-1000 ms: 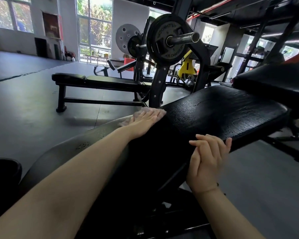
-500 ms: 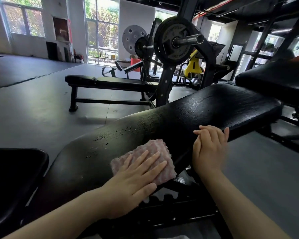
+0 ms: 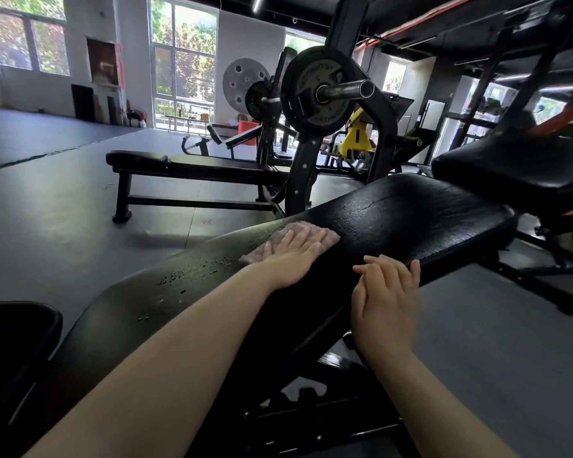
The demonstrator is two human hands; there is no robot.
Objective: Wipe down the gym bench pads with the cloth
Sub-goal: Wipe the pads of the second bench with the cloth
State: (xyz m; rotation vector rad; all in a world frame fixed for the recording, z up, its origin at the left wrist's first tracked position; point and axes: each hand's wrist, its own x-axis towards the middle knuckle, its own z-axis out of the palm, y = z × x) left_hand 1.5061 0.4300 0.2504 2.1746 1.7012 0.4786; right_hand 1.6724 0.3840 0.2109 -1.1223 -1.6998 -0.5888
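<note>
Pressing flat with straight fingers, the left hand (image 3: 293,256) pins a pinkish cloth (image 3: 325,238) to the far edge of the black bench pad (image 3: 411,219), arm reaching across it. The pad's long axis runs from lower left up to the right (droplets speckle its nearer part). The right hand (image 3: 386,292) rests on the near edge, fingers loosely extended, holding nothing. A weight plate (image 3: 311,90) stands behind.

Your pinkish, fluffy cloth (image 3: 325,237) lies flat on the far edge of the long black bench pad (image 3: 411,216). That pad slopes up to your right, glossy with droplets and cracked near its raised end.
</note>
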